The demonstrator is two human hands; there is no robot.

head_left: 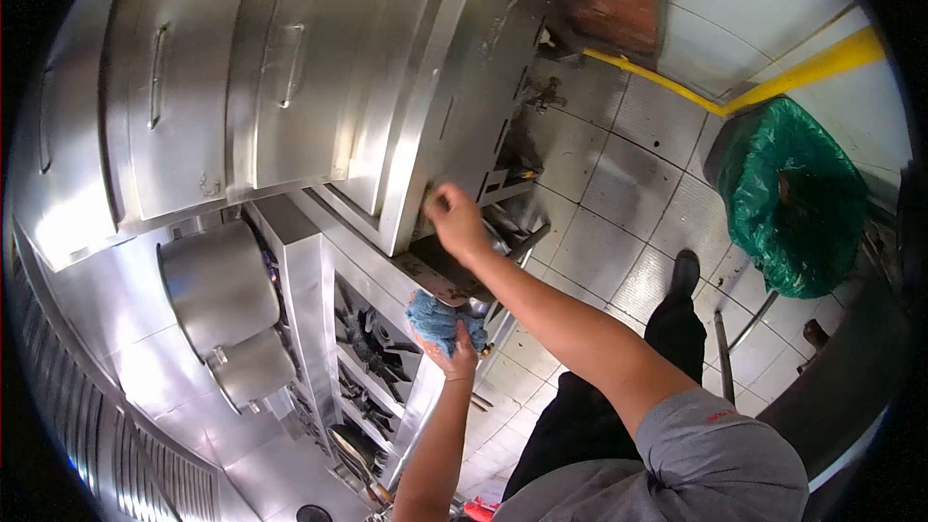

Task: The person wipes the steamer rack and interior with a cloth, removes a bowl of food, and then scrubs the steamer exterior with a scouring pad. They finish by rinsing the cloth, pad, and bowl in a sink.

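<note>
A bunched blue cloth is in my left hand, its fingers closed around it beside the stove's front edge. My right hand is curled close to the lower side of the steel cabinet. What its fingers hold, if anything, is too small to make out. Between my hands is a stained flat metal piece, partly covered by the cloth and my right forearm. Left of the cloth, the stove's black burner grates show inside a steel frame.
Two large steel pots stand beyond the stove. A pan sits near the burners. On the tiled floor at right is a bin lined with a green bag. A yellow pipe runs along the wall.
</note>
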